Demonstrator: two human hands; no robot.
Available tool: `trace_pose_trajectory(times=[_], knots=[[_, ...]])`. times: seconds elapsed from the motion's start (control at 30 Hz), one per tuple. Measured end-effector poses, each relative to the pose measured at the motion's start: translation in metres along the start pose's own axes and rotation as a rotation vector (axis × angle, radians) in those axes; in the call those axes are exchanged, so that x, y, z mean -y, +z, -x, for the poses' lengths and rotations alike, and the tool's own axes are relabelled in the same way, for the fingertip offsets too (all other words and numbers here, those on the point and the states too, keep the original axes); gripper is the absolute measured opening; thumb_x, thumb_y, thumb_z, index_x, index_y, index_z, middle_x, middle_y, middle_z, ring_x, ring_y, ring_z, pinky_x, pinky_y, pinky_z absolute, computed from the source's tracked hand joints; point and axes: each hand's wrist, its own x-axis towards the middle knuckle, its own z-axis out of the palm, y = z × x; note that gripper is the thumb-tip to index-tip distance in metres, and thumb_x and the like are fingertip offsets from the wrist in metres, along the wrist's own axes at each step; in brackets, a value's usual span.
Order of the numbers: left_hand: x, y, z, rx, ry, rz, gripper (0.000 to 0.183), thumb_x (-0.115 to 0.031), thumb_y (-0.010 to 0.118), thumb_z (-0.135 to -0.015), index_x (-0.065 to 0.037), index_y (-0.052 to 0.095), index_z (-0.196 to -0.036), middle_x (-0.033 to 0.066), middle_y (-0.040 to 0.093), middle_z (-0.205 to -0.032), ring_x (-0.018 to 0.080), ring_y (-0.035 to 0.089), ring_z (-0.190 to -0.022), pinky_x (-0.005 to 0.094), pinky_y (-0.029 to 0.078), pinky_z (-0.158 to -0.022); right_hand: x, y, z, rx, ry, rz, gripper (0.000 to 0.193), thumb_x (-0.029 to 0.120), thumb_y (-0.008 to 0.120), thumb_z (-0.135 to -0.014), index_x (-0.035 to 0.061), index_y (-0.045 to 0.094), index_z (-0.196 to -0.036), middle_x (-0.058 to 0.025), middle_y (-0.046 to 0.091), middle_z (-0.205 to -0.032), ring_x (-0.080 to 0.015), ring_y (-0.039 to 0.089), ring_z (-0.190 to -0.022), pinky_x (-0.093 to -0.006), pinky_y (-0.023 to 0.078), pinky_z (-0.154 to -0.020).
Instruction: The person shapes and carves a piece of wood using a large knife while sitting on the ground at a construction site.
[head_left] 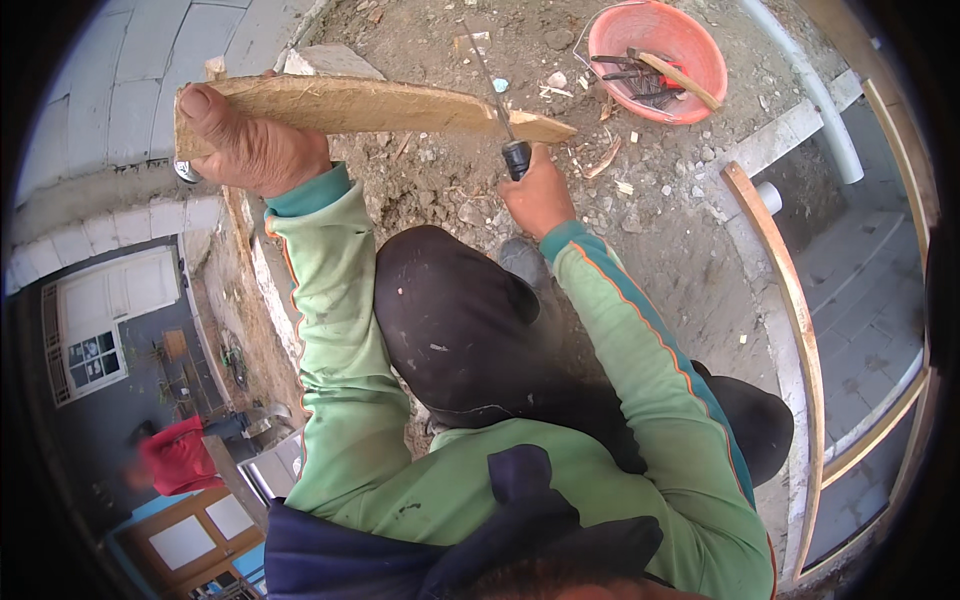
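Note:
My left hand is closed round the left end of a rough wooden board, thumb over its near face. The board runs rightward and narrows to a pointed tip. In my right hand is the black handle of a long-bladed knife. Its thin blade shows almost edge-on and points away from me, crossing the board near its tapered end. Whether the blade touches the wood I cannot tell.
A pink-orange bucket at the far right holds several tools and a wooden handle. Wood chips lie on the dirt. Long timber strips and a pale pipe line the right. A person in red is at lower left.

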Motion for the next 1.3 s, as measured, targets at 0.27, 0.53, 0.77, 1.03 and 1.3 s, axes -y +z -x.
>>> trace_pose_trajectory(times=[0.27,0.53,0.77,1.03,1.3], knots=[[0.014,-0.036,-0.007,0.019,-0.054,0.011,0.059,-0.062,0.074,-0.083,-0.007,0.056,-0.092,0.0071,0.061,-0.077,0.0210,0.066,-0.061,0.0354,0.061,-0.056,0.083,-0.026,-0.001,-0.056,-0.274,-0.246,0.031,0.011,0.071,-0.078,0.0017,0.056,-0.104,-0.0059,0.061,-0.075,-0.0144,0.062,-0.067,-0.0313,0.050,-0.062],[0.013,-0.013,-0.008,0.131,-0.062,0.099,0.056,-0.061,0.075,-0.082,-0.009,0.057,-0.091,0.0047,0.059,-0.076,0.0207,0.067,-0.065,0.0336,0.062,-0.061,0.003,-0.002,-0.026,0.004,-0.101,0.211,0.030,0.011,0.071,-0.078,0.0017,0.055,-0.102,-0.0099,0.064,-0.078,-0.0218,0.068,-0.070,-0.0375,0.055,-0.066],[0.014,-0.034,-0.009,0.033,-0.028,0.065,0.057,-0.059,0.075,-0.084,-0.006,0.058,-0.096,0.0073,0.062,-0.079,0.0219,0.068,-0.065,0.0334,0.062,-0.061,0.127,-0.021,0.023,-0.049,-0.368,-0.104,0.032,0.014,0.070,-0.079,0.0010,0.057,-0.105,-0.0117,0.066,-0.080,-0.0201,0.067,-0.071,-0.0368,0.054,-0.067],[0.036,-0.028,-0.006,0.011,-0.082,0.103,0.063,-0.061,0.074,-0.084,-0.003,0.056,-0.099,0.0107,0.061,-0.082,0.0249,0.068,-0.070,0.0389,0.062,-0.065,-0.016,-0.022,-0.026,0.218,0.160,0.009,0.034,0.015,0.071,-0.075,0.0004,0.062,-0.104,-0.0143,0.066,-0.080,-0.0281,0.065,-0.074,-0.0403,0.052,-0.071],[0.017,-0.035,-0.008,-0.008,-0.004,0.014,0.065,-0.061,0.077,-0.082,-0.002,0.057,-0.100,0.0123,0.063,-0.081,0.0246,0.068,-0.070,0.0379,0.061,-0.065,0.075,-0.006,0.009,-0.130,-0.348,-0.009,0.043,0.018,0.073,-0.076,0.0012,0.057,-0.112,-0.0164,0.068,-0.080,-0.0296,0.071,-0.076,-0.0398,0.054,-0.071]])
